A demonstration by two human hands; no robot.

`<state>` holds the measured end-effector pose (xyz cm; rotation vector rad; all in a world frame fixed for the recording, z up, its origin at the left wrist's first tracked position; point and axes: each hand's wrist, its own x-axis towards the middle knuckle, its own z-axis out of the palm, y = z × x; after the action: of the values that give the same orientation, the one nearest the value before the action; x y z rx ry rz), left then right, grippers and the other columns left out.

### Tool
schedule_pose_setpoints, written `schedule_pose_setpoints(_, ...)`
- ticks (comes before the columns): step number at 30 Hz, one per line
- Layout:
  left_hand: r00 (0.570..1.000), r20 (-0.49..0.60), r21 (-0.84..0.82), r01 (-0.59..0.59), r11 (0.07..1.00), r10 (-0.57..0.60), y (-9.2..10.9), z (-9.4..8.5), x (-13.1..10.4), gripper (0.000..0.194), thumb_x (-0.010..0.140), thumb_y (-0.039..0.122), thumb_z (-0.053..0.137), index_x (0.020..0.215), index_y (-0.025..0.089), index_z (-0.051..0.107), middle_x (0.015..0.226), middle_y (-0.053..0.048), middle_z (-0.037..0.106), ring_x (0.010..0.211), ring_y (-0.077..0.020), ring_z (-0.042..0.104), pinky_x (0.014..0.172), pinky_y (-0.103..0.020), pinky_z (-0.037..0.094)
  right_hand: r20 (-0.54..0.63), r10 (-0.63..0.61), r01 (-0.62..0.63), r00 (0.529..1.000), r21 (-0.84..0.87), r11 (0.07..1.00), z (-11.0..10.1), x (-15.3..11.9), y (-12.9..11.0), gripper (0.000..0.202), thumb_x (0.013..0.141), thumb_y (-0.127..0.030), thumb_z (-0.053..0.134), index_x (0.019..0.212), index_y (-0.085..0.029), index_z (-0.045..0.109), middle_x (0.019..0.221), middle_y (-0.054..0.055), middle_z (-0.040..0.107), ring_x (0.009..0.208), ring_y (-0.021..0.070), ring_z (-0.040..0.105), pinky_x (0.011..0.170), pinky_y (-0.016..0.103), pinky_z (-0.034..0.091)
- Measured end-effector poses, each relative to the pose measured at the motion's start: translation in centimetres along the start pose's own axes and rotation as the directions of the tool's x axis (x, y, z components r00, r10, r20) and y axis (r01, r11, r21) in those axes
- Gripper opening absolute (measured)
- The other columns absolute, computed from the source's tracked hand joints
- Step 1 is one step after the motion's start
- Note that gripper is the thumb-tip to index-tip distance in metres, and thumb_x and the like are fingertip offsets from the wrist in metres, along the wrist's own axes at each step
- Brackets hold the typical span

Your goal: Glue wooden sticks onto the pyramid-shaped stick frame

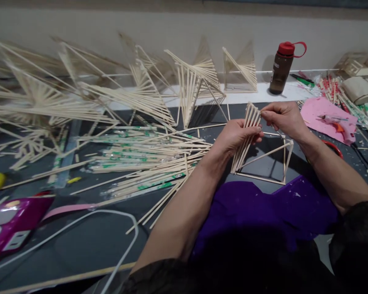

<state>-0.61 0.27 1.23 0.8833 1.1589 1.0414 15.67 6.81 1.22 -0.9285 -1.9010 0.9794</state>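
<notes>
A small frame of thin wooden sticks [260, 178] stands on the dark table, with a fan of slanted sticks along its left side. My left hand [237, 136] is closed around that fan, thumb across the front of the sticks. At the fan's upper end, my right hand [280, 114] is pinched, fingertips against or very close to the stick ends. Whatever lies between those fingertips is too small to make out. Below the frame lies a purple cloth or sheet [251, 204].
Loose sticks [159, 171] and wrapped chopsticks [122, 157] spread to the left. Finished stick structures [199, 77] line the wall. A brown bottle [280, 71] with a red lid stands behind. At right, a glue gun [337, 122] rests on pink foam [322, 108]. A magenta device [24, 220] lies front left.
</notes>
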Motion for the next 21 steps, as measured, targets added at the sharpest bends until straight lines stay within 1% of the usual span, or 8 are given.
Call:
schedule_pose_setpoints(3, 1.000, -0.001, 0.003, -0.006, 1.000, 0.006, -0.09, 0.01, -0.01, 0.007, 0.073, 0.012, 0.071, 0.077, 0.011, 0.065, 0.063, -0.003, 0.070, 0.053, -0.0108, 0.064, 0.050, -0.021, 0.047, 0.005, 0.002, -0.002, 1.000, 0.008, 1.000, 0.02, -0.06, -0.03, 0.026, 0.079, -0.032, 0.064, 0.084, -0.010, 0.077, 0.052, -0.003, 0.058, 0.040, 0.0038, 0.043, 0.038, 0.017, 0.030)
schedule_pose_setpoints(8, 0.999, -0.037, 0.028, -0.014, 1.000, 0.015, 0.01, 0.48, -0.25, 0.003, 0.077, 0.010, 0.067, 0.075, 0.011, 0.064, 0.061, -0.002, 0.068, 0.050, -0.0093, 0.063, 0.049, -0.019, 0.047, 0.024, -0.006, 0.005, 1.000, 0.029, 1.000, -0.05, 0.01, 0.01, 0.028, 0.080, -0.034, 0.064, 0.085, -0.009, 0.076, 0.052, -0.003, 0.057, 0.039, 0.0034, 0.043, 0.038, 0.016, 0.030)
schedule_pose_setpoints(15, 0.995, -0.079, 0.050, -0.050, 0.998, 0.053, -0.01, 0.76, -0.38, 0.006, 0.077, 0.010, 0.064, 0.074, 0.013, 0.062, 0.060, -0.001, 0.068, 0.049, -0.0095, 0.063, 0.048, -0.018, 0.048, 0.024, -0.017, 0.017, 1.000, 0.005, 1.000, -0.05, 0.17, -0.19, 0.025, 0.080, -0.032, 0.064, 0.084, -0.010, 0.076, 0.052, -0.004, 0.056, 0.039, 0.0030, 0.042, 0.039, 0.016, 0.029)
schedule_pose_setpoints(21, 0.995, -0.075, 0.064, -0.067, 0.996, 0.072, -0.11, 0.61, -0.30, 0.007, 0.078, 0.011, 0.064, 0.071, 0.013, 0.062, 0.060, -0.002, 0.068, 0.048, -0.0091, 0.062, 0.047, -0.018, 0.048, 0.032, -0.005, 0.005, 0.999, 0.001, 1.000, -0.06, 0.04, -0.22, 0.024, 0.081, -0.030, 0.062, 0.086, -0.010, 0.076, 0.053, -0.004, 0.056, 0.040, 0.0030, 0.042, 0.039, 0.016, 0.029)
